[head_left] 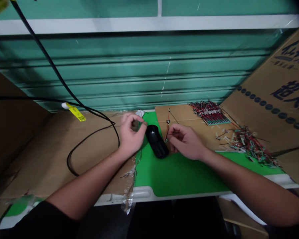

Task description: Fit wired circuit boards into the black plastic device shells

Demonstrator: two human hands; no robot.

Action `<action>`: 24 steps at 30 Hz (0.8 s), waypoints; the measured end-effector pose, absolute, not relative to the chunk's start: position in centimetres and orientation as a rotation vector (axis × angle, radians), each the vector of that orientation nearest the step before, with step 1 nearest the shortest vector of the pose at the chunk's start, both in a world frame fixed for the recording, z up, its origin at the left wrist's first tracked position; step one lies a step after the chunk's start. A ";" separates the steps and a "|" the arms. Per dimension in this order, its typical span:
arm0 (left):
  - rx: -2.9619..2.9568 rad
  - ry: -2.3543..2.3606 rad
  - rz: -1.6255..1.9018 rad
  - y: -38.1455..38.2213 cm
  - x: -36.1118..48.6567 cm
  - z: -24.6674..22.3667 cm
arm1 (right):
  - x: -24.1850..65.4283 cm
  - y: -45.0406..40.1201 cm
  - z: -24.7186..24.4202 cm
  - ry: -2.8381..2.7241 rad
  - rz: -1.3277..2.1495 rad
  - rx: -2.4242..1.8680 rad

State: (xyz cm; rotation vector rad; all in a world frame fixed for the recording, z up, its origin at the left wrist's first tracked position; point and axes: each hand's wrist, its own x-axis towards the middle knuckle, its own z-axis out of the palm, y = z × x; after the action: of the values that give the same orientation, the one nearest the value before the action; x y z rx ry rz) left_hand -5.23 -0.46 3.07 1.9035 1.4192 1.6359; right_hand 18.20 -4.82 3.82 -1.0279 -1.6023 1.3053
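My left hand (131, 134) is pinched at the fingertips just left of a glossy black oblong object (156, 141), and whatever it holds is too small to tell. My right hand (185, 141) is on the object's other side, its fingertips at a thin wire lead (167, 127) that rises with a small component on it. The black object lies tilted on a green work mat (179, 174), and neither hand clearly touches it.
Cardboard (52, 159) covers the bench, with a black cable (89, 139) and yellow tag (77, 112) at left. A tray of red-black wired parts (209, 113) and a loose heap (246, 146) lie right. A green roller shutter (139, 73) stands behind.
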 end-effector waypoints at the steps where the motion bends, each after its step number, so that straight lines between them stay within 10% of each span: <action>1: 1.984 1.313 1.612 -1.4 -4.8 3.5 | 18.1 -5.0 3.9 -1.612 1.317 -1.015; 24: 1.450 1.234 1.303 -4.0 -2.7 4.1 | 17.4 -5.3 3.6 -1.446 1.256 -0.982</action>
State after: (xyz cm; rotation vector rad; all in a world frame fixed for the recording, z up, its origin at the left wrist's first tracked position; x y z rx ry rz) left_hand -2.72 -4.05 4.15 1.4501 1.2337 1.3030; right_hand 17.36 -5.26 3.58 -0.9823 -1.4462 1.2557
